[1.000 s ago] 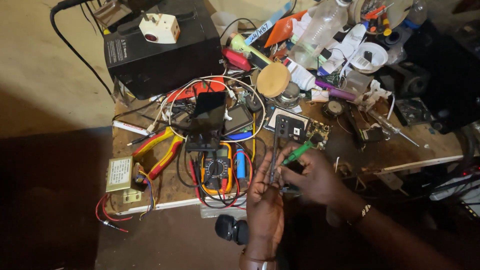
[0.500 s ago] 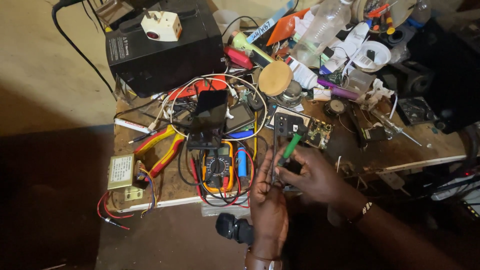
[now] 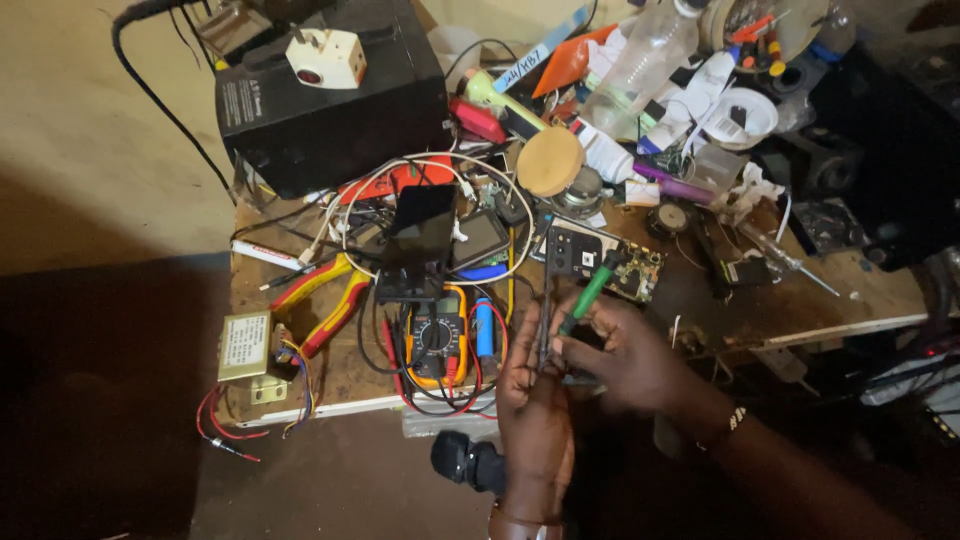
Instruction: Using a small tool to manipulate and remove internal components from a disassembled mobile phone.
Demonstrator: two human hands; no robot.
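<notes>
My left hand [image 3: 532, 400] comes up from the bottom edge and grips a thin dark flat part [image 3: 545, 325] held on edge above the workbench. My right hand [image 3: 625, 352] reaches in from the lower right and holds a green-handled screwdriver [image 3: 590, 290], its tip pointing down against that dark part. Just behind the hands lies an opened phone body with a bare circuit board [image 3: 600, 260]. To the left of my hands rests an orange multimeter [image 3: 438, 335] with red and black leads.
A cluttered wooden workbench [image 3: 860, 290] carries red-and-yellow pliers [image 3: 325, 295], a small transformer [image 3: 245, 345], a dark phone on a stand [image 3: 420, 235], a blue cell [image 3: 484, 327], a black box [image 3: 330, 100] with a white plug adapter, bottles and tangled wires. A black object [image 3: 465, 462] lies below the bench.
Both hands stay together over the same spot. The green screwdriver has tilted slightly, and the view has shifted a little.
</notes>
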